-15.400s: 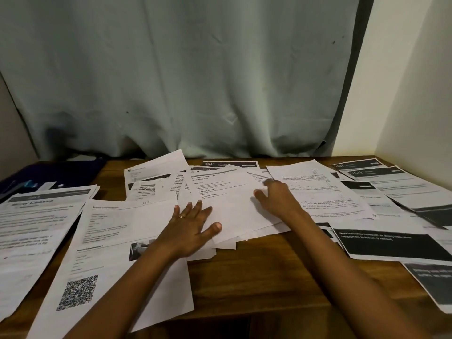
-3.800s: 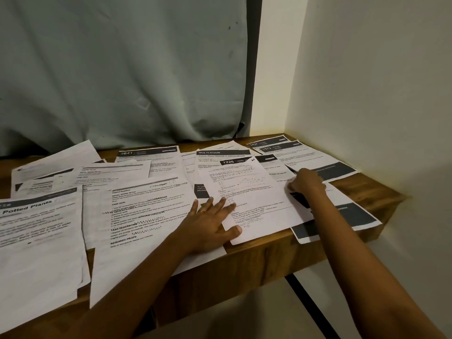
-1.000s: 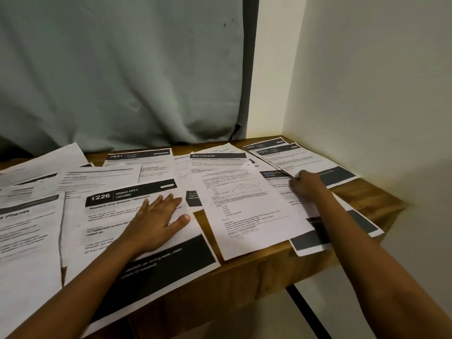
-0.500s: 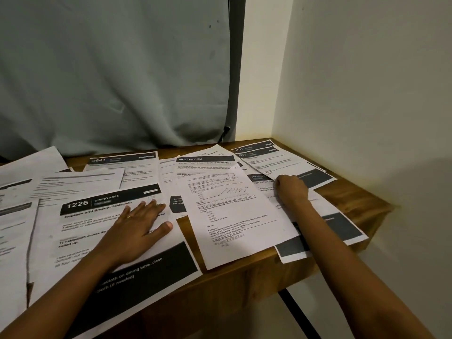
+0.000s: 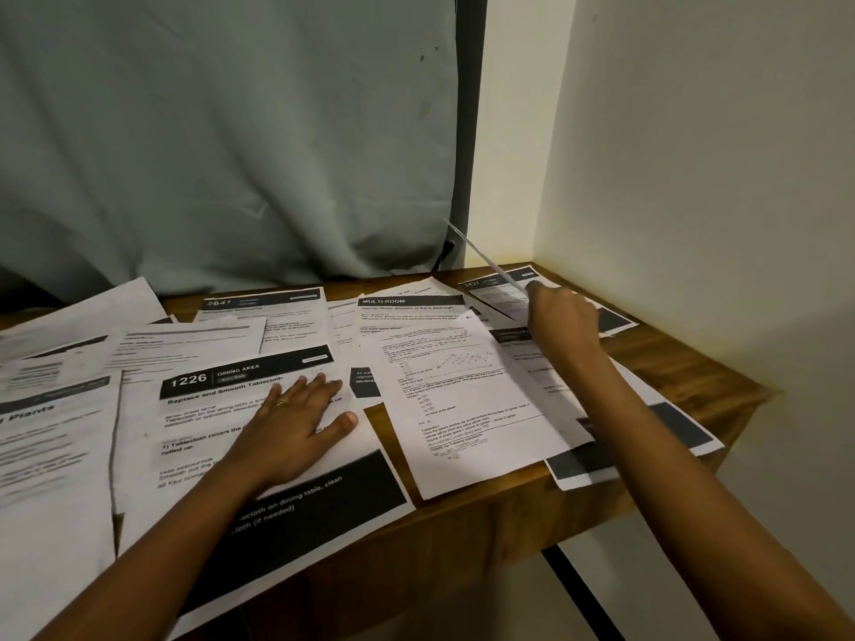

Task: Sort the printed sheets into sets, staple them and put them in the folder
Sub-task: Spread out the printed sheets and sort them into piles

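Head view: lowest in the frame, the left hand (image 5: 296, 427) lies flat with fingers spread and straight on the "1226 Dining Area" sheet (image 5: 245, 374), pressing it to the wooden table (image 5: 647, 358) and gripping nothing, just as it did half a second ago. To its right, a maths sheet with a graph (image 5: 462, 409) overlaps the "Multi-Room" sheet (image 5: 407, 302), and both lie where they were. Further up and right, the right hand (image 5: 562, 316) has changed. It was resting on the papers by the corner, and now its fingers are curled round the near end of a lifted sheet (image 5: 486, 255). That sheet shows edge-on and slants up toward the grey curtain (image 5: 231, 155). The fingertips themselves are hidden behind the hand. The "2641" sheet (image 5: 263, 303) lies flat at the back, left of centre.

One page has been picked out of the right-hand scatter, probably to join it to its matching set. Sorting looks far from done, as most sheets are still spread loose and overlapping. No stapler or folder is in view.
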